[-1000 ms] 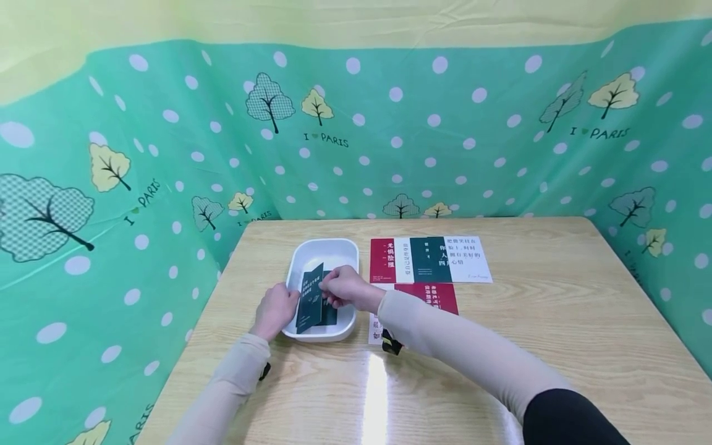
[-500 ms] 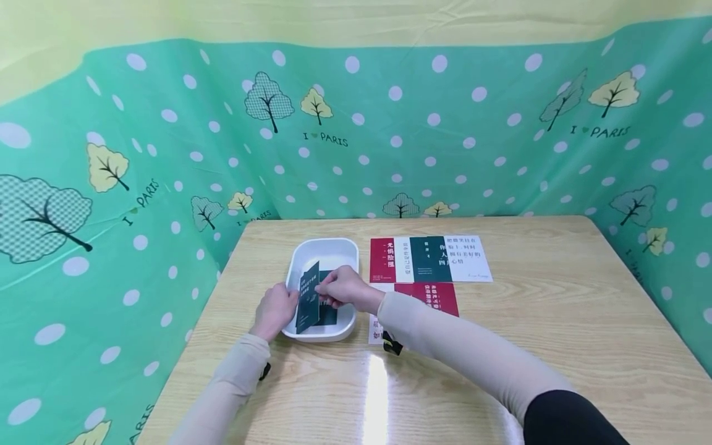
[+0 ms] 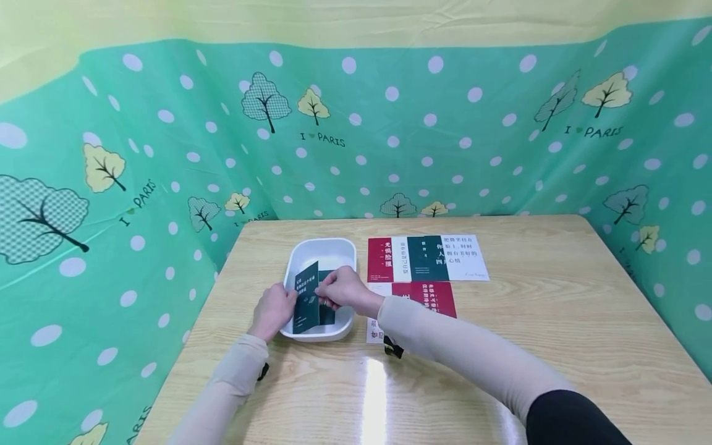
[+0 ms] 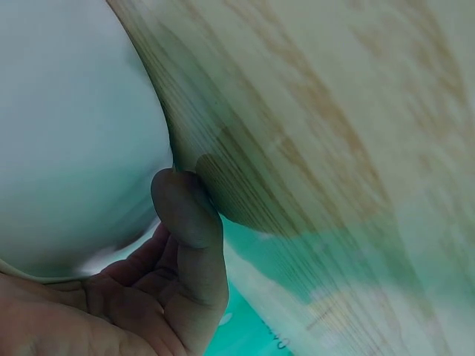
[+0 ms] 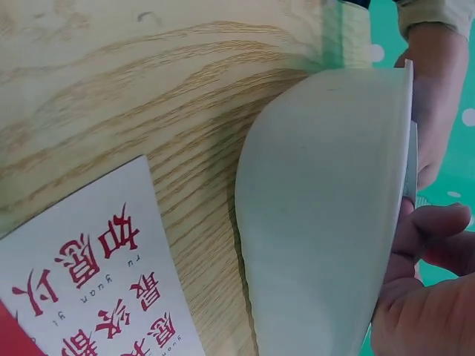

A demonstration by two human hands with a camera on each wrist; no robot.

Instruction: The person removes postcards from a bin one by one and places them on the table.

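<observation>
A white plastic basin [image 3: 328, 246] stands on the left part of the wooden table. My left hand [image 3: 274, 311] grips its left rim; the left wrist view shows the thumb against the outer wall. Over the basin, my right hand [image 3: 346, 289] pinches the right edge of a dark green card [image 3: 306, 300] printed with white characters. That card is tilted up inside the basin, its left edge near my left fingers. Behind it another dark green card [image 3: 327, 316] lies in the basin, partly covered. In the right wrist view the basin wall [image 5: 319, 200] hides most of the cards.
Right of the basin is a row of overlapping cards: red [image 3: 379, 259], white [image 3: 400, 259], dark green [image 3: 425, 262] and white [image 3: 467, 262]. Nearer lie a red card [image 3: 439, 300] and a white card [image 5: 111, 274], partly under my right forearm. A polka-dot curtain [image 3: 356, 154] surrounds the table.
The pinched dark green card has turned, its printed face now showing wider, and its upper corner has shifted slightly left. My right fingers moved a little left with it. The left hand stays on the rim.
</observation>
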